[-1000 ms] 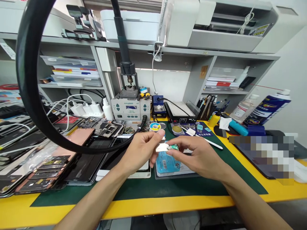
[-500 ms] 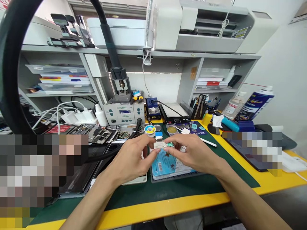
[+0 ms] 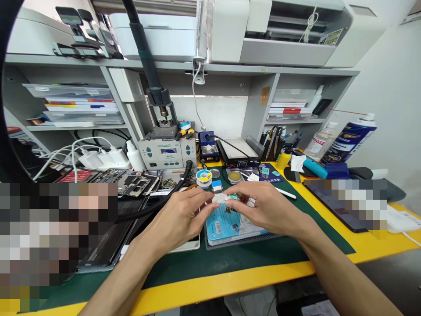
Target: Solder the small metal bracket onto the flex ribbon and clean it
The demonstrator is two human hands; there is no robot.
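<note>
Left hand (image 3: 179, 221) and right hand (image 3: 266, 208) meet just above the mat. Both sets of fingers are closed down narrow. Left fingers (image 3: 201, 205) pinch a small silver metal clamp (image 3: 215, 198) with a blue top from its left side. Right fingers (image 3: 241, 189) close on a small green part (image 3: 233, 197) at the clamp's right side. At this size I can't tell if the part is seated in the clamp or only held against it.

The pair is held in the air, not set down, probably so both hands can steady something this small and turn it to the light.

Directly under the fingers lies a blue card (image 3: 219, 224) on a grey repair mat (image 3: 241, 242), apparently there as a work surface within easy reach. A solder wire spool (image 3: 204, 178) sits just beyond the left fingers, and a solder paste tin (image 3: 234, 177) just beyond the right fingers.

Further ahead, against the shelf, stand a hot air rework station (image 3: 163, 154), a soldering station (image 3: 208, 147) and a preheater plate (image 3: 237, 151), likely parked at the back to keep heat and cables off the work area. Opened phone boards (image 3: 133, 184) sit left of the fingers; the view further left is blurred out.
</note>
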